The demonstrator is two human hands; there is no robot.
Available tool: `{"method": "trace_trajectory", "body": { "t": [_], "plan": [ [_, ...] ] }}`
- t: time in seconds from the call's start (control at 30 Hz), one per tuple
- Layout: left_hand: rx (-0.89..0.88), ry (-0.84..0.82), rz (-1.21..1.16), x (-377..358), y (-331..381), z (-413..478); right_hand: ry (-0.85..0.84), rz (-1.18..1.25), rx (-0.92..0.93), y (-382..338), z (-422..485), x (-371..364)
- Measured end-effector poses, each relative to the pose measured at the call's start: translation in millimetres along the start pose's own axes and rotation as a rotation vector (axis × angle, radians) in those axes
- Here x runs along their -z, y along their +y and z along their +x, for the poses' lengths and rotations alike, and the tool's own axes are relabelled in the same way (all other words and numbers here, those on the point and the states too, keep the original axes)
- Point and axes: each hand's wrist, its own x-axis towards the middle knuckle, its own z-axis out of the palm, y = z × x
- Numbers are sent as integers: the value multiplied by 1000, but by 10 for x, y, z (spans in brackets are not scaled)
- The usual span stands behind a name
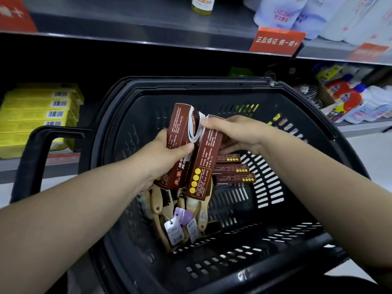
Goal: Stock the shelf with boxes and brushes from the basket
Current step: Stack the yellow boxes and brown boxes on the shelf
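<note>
Over the black plastic basket (222,90), my left hand (167,153) grips a long brown box (180,128) that points up and away. Beside it my right hand (235,132) holds a second brown box (204,164) by its upper end, leaning against the first one. Three more brown boxes (231,170) lie stacked on the basket floor to the right. Several wooden brushes (191,211) with paper tags lie in the basket under the held boxes, partly hidden by them.
A grey shelf edge (148,39) runs above the basket with a red price sign (276,41). Yellow boxes (40,115) are stacked on the lower shelf at left. Bottles and refill pouches (356,100) fill the lower shelf at right. The basket's black handle (36,158) stands at left.
</note>
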Motion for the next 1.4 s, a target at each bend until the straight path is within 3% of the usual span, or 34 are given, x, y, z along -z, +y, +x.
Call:
{"method": "trace_trajectory", "body": {
  "t": [0.1, 0.4, 0.73, 0.8, 0.87, 0.97, 1.13, 1.4],
  "plan": [
    [-28, 10, 24, -5, 19, 2, 28, 105, 9, -12, -8, -40],
    [62, -9, 91, -35, 100, -77, 206, 72, -8, -129, 23, -334],
    [165, 99, 105, -4, 28, 17, 51, 199, 99, 190, 188, -111],
    [167, 102, 107, 0, 12, 24, 116, -87, 75, 426, 339, 26],
    [169, 110, 105, 8, 10, 35, 125, -548, 3, 753, 494, 154],
    [171, 105, 132, 12, 19, 49, -74, -1017, -137, 1259, 636, 215],
    [179, 81, 149, -10, 15, 61, -139, -1203, -193, 1791, 828, 54],
    [188, 57, 155, -95, 15, 76, 58, -1411, -105, 2008, 907, -228]
  ]
}}
